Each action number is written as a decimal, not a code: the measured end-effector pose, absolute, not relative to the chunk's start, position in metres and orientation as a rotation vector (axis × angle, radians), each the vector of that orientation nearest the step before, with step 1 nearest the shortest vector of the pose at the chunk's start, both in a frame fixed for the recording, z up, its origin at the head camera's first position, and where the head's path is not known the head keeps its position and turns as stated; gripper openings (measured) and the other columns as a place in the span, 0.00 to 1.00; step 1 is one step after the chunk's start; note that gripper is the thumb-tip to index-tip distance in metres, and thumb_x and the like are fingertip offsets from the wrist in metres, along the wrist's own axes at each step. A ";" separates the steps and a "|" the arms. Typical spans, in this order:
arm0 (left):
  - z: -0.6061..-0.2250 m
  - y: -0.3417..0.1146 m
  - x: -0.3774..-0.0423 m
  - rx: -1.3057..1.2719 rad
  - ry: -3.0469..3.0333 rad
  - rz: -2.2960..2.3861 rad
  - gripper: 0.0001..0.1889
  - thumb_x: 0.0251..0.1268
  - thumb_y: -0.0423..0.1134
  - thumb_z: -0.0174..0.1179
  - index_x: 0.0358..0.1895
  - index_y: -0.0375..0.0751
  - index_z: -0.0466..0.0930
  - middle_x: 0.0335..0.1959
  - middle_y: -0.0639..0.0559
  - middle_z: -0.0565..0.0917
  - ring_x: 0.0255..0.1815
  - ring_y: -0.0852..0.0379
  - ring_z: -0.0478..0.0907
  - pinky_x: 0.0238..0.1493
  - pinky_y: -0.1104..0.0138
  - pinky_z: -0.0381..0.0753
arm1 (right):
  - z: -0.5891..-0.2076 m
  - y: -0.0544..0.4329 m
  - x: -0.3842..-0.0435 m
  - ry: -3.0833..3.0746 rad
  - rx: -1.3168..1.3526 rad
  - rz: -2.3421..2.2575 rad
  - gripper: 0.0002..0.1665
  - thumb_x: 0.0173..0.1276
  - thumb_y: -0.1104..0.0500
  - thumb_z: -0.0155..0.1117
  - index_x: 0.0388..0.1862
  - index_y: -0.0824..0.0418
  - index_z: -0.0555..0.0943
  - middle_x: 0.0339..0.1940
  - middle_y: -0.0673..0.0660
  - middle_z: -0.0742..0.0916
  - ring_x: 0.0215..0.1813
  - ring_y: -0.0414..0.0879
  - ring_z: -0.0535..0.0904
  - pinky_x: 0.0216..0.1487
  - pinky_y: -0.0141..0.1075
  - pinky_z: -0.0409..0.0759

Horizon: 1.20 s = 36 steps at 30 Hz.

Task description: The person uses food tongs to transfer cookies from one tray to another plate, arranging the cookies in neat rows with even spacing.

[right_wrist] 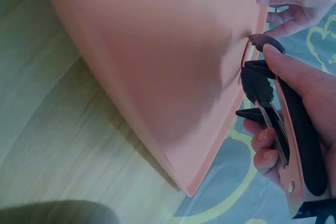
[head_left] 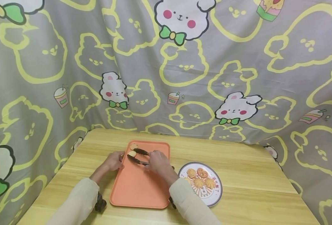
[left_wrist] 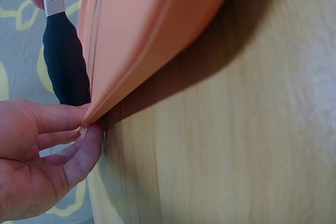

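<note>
An orange tray (head_left: 143,187) lies on the table. My left hand (head_left: 116,161) pinches its left rim between thumb and fingers, as the left wrist view shows with the hand (left_wrist: 39,161) at the edge. In my right hand (head_left: 158,162) is a pair of tongs (right_wrist: 302,135) with black grips and black tips. At the tray's far left corner, the tips stand on either side of a round cookie (head_left: 132,153). Just behind it lies a second round cookie (head_left: 133,146). In the right wrist view the cookies are hidden behind the tong tips.
Right of the tray, a white plate (head_left: 217,200) with a dark rim holds several cookies, among them a pretzel-shaped one (head_left: 202,172). My right forearm partly covers its left side. A patterned curtain (head_left: 188,78) hangs behind the wooden table (head_left: 253,184).
</note>
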<state>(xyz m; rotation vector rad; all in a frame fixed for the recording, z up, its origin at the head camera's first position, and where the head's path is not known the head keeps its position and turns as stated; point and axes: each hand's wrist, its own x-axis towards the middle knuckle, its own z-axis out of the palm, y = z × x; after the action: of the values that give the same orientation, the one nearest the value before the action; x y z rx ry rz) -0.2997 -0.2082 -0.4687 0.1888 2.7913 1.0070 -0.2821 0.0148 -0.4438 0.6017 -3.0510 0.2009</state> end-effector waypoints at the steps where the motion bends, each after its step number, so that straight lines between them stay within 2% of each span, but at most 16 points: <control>1: -0.468 -0.208 -0.300 0.190 2.793 1.005 0.40 0.41 0.21 0.63 0.66 0.22 0.61 0.32 0.41 0.81 0.21 0.57 0.79 0.26 0.66 0.82 | -0.443 0.016 -0.282 -3.050 0.603 0.201 0.30 0.53 0.39 0.70 0.48 0.58 0.82 0.37 0.53 0.84 0.31 0.41 0.76 0.26 0.29 0.73; 8: -0.468 -0.208 -0.299 0.194 2.787 0.994 0.40 0.43 0.21 0.63 0.66 0.22 0.61 0.32 0.41 0.80 0.21 0.57 0.78 0.25 0.66 0.82 | -0.441 0.025 -0.280 -2.997 0.666 0.142 0.26 0.54 0.38 0.69 0.41 0.57 0.83 0.36 0.52 0.84 0.35 0.42 0.79 0.32 0.30 0.78; 15: -0.468 -0.209 -0.299 0.201 2.779 1.015 0.40 0.43 0.20 0.62 0.66 0.21 0.60 0.31 0.41 0.82 0.21 0.56 0.79 0.25 0.65 0.83 | -0.440 0.035 -0.279 -2.998 0.678 0.058 0.28 0.54 0.35 0.67 0.42 0.56 0.83 0.36 0.52 0.85 0.40 0.45 0.81 0.35 0.32 0.79; 21: -0.469 -0.209 -0.298 0.199 2.780 1.013 0.40 0.42 0.20 0.62 0.66 0.21 0.60 0.32 0.41 0.82 0.21 0.56 0.79 0.25 0.65 0.82 | -0.441 0.037 -0.280 -3.012 0.692 0.032 0.25 0.54 0.34 0.66 0.21 0.54 0.78 0.35 0.50 0.85 0.37 0.44 0.80 0.33 0.31 0.78; 24: -0.469 -0.208 -0.298 0.199 2.776 1.021 0.40 0.42 0.20 0.62 0.66 0.21 0.60 0.32 0.40 0.81 0.21 0.56 0.79 0.25 0.65 0.82 | -0.441 0.036 -0.281 -3.028 0.673 0.073 0.26 0.54 0.35 0.67 0.15 0.54 0.75 0.34 0.50 0.84 0.36 0.44 0.79 0.31 0.31 0.77; 26: -0.469 -0.208 -0.297 0.197 2.773 1.029 0.40 0.42 0.20 0.62 0.66 0.21 0.60 0.32 0.40 0.81 0.21 0.56 0.79 0.25 0.65 0.82 | -0.440 0.035 -0.281 -3.034 0.665 0.085 0.26 0.54 0.35 0.68 0.15 0.53 0.75 0.33 0.50 0.84 0.35 0.43 0.78 0.29 0.30 0.75; 28: -0.468 -0.208 -0.297 0.198 2.772 1.028 0.40 0.42 0.20 0.62 0.66 0.21 0.60 0.31 0.41 0.81 0.21 0.56 0.79 0.25 0.65 0.82 | -0.440 0.034 -0.281 -3.036 0.652 0.104 0.23 0.53 0.36 0.68 0.19 0.53 0.77 0.33 0.52 0.84 0.35 0.44 0.78 0.27 0.30 0.74; 31: -0.468 -0.208 -0.297 0.197 2.774 1.018 0.40 0.42 0.20 0.62 0.66 0.22 0.60 0.30 0.42 0.81 0.21 0.56 0.79 0.25 0.65 0.82 | -0.440 0.034 -0.281 -3.023 0.662 0.050 0.23 0.54 0.36 0.67 0.27 0.54 0.81 0.35 0.52 0.85 0.37 0.44 0.80 0.30 0.31 0.76; 36: -0.467 -0.208 -0.297 0.206 2.776 0.994 0.39 0.44 0.21 0.62 0.67 0.22 0.60 0.30 0.42 0.80 0.21 0.56 0.78 0.25 0.65 0.81 | -0.440 0.036 -0.281 -3.001 0.692 -0.048 0.27 0.55 0.34 0.65 0.39 0.55 0.83 0.37 0.52 0.85 0.41 0.45 0.81 0.35 0.32 0.80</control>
<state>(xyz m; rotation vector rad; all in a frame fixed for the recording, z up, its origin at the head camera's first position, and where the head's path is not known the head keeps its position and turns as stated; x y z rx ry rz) -0.2973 -0.2076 -0.4668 0.2065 2.7762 0.9935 -0.2809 0.0357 -0.4396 0.6923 -3.0012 -0.0479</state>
